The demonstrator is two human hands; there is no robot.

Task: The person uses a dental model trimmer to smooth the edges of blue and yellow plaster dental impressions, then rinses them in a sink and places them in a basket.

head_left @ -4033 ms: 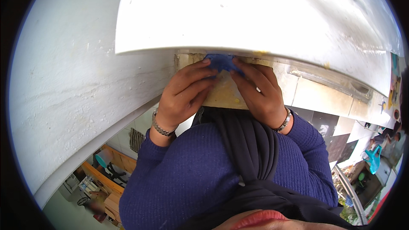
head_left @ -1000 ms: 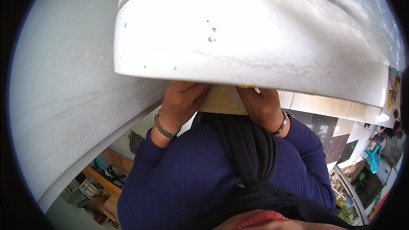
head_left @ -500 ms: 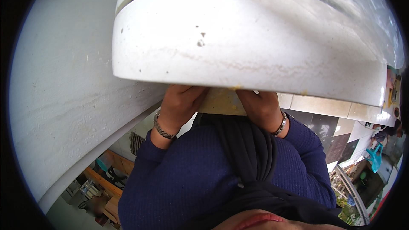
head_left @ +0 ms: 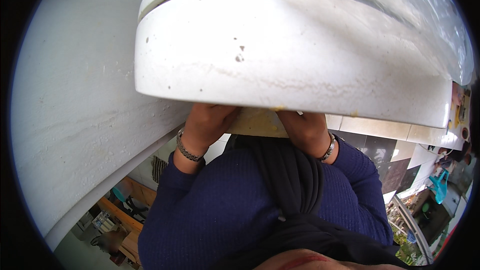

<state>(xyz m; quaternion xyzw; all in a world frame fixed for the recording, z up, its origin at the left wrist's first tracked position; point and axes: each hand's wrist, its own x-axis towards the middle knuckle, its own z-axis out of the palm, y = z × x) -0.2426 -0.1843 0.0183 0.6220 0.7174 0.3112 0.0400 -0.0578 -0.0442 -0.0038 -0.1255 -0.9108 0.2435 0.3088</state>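
Observation:
A large white casing with a rounded edge, grey specks and brownish stains (head_left: 295,55) fills the upper middle of the head view. My left hand (head_left: 207,124) reaches under its lower edge, with a metal bracelet on the wrist. Beside it, to the right, my right hand (head_left: 306,129) goes under the same edge, a watch or bracelet on that wrist. The casing covers the fingers of both hands, so what they touch or hold does not show. Between the hands is a stained yellowish surface (head_left: 257,123).
Clear plastic sheeting (head_left: 430,25) drapes over the casing's top right. A pale wall (head_left: 75,100) stands close on the left. Cream tiles (head_left: 380,127) run behind my right hand. A turquoise plastic item (head_left: 440,186) lies far right; wooden furniture (head_left: 120,215) is at lower left.
My left hand has shifted slightly left along the casing's edge. The casing sits a little lower in the picture. The right hand is nearly unmoved.

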